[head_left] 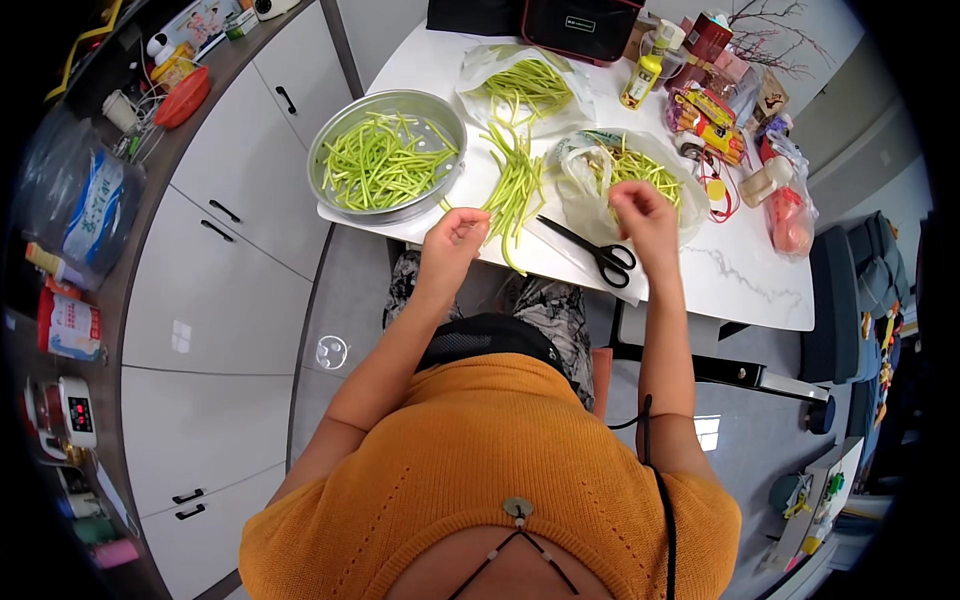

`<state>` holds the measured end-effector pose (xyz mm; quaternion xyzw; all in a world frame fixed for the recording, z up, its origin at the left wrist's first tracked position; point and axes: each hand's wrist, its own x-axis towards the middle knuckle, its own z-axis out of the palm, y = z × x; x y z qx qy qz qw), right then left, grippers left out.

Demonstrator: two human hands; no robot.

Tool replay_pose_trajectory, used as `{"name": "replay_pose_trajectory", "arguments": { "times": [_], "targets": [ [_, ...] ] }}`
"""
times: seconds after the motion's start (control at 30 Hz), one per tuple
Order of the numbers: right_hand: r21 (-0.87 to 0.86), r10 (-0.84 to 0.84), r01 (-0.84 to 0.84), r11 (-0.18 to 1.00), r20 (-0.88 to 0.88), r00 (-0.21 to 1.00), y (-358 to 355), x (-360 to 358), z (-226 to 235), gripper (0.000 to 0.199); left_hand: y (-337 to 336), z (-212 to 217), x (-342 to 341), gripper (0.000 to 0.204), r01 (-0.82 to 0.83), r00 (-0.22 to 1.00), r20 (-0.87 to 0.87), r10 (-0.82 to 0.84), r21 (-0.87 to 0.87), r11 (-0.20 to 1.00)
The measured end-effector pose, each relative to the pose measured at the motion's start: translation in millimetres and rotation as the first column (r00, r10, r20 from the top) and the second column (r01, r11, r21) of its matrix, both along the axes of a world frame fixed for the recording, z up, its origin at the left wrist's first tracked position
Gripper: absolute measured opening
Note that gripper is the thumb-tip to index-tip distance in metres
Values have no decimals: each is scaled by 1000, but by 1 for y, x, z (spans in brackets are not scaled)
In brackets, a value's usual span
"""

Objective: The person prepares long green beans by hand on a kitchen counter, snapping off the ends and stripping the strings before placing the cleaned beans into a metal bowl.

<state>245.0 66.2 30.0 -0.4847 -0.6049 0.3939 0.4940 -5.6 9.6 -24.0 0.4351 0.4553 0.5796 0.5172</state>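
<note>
My left hand [453, 235] is curled near the table's front edge, holding a short green bean piece beside a loose pile of long green beans [515, 185]. My right hand [640, 205] hovers with pinched fingers over a white plastic bag [590, 195] that holds bean trimmings; what it pinches is too small to tell. A round metal basin [335, 140] full of cut green beans sits to the left. Black scissors [600, 255] lie on the table between my hands. A second plastic bag of beans [525, 85] lies further back.
The white table [740, 280] carries a yellow bottle [642, 75], snack packets [710, 115], a red bag [790, 220] and a dark case [580, 25] at its back. White cabinets [230, 260] run along the left under a cluttered counter. A dark chair [835, 300] stands at the right.
</note>
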Motion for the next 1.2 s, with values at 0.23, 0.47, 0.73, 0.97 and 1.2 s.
{"name": "replay_pose_trajectory", "arguments": {
  "times": [0.23, 0.47, 0.73, 0.97, 1.2],
  "targets": [
    [181, -337, 319, 930, 74, 939, 50, 43, -30, 17, 1, -3, -2, 17, 17, 1000, 12, -17, -35, 999],
    [6, -55, 57, 998, 366, 929, 46, -19, -31, 22, 0, -5, -6, 17, 49, 999, -4, -50, -55, 997],
    [5, 40, -61, 998, 694, 719, 59, -64, -28, 35, -3, 0, -7, 17, 60, 998, -5, -61, -92, 994],
    [133, -129, 44, 990, 740, 661, 67, -71, -39, 26, -3, -6, -3, 16, 90, 996, -8, -91, -55, 994],
    [263, -317, 200, 944, 551, 772, 41, -45, -2, 21, -3, -4, -3, 13, 71, 996, -54, -71, -11, 997]
  ]
}}
